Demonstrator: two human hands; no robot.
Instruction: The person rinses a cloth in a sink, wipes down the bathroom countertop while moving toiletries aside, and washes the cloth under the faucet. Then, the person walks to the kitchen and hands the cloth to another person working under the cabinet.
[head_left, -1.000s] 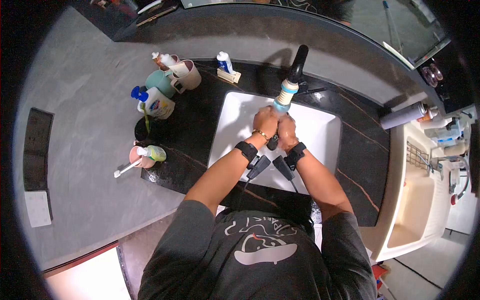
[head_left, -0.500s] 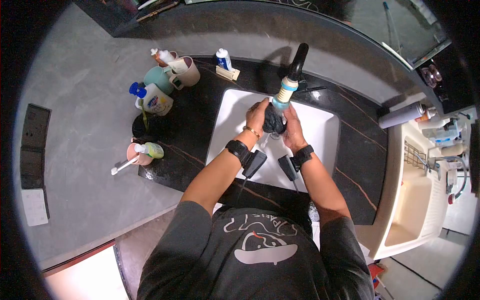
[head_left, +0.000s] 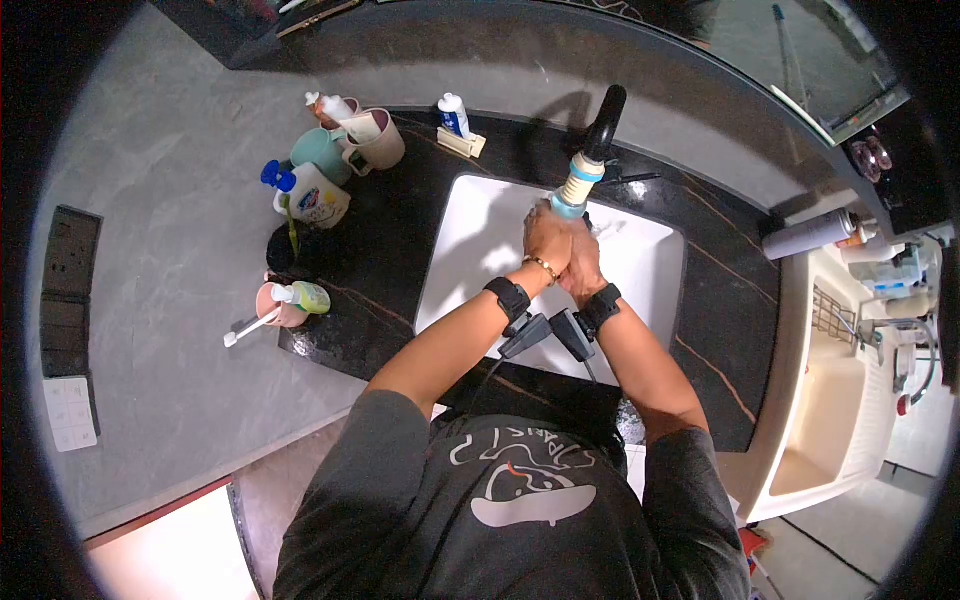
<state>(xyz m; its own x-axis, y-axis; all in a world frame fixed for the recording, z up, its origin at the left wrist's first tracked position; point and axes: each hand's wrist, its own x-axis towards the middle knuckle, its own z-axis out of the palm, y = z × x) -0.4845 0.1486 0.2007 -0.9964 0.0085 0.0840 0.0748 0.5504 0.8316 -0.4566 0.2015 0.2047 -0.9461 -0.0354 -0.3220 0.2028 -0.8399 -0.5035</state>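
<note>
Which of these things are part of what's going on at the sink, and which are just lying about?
In use:
left hand
right hand
dark item, mostly hidden by the hands
black tap
white sink

Apparently just lying about:
white-and-blue tube
blue-topped pump bottle
teal mug
spray can

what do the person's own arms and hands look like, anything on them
Dark grey short sleeves, ungloved hands. Each wrist has a wide black strap with a blocky dark device trailing a thin cable. The left hand has a gold-coloured bracelet at its wrist; none shows by the right hand.
</note>
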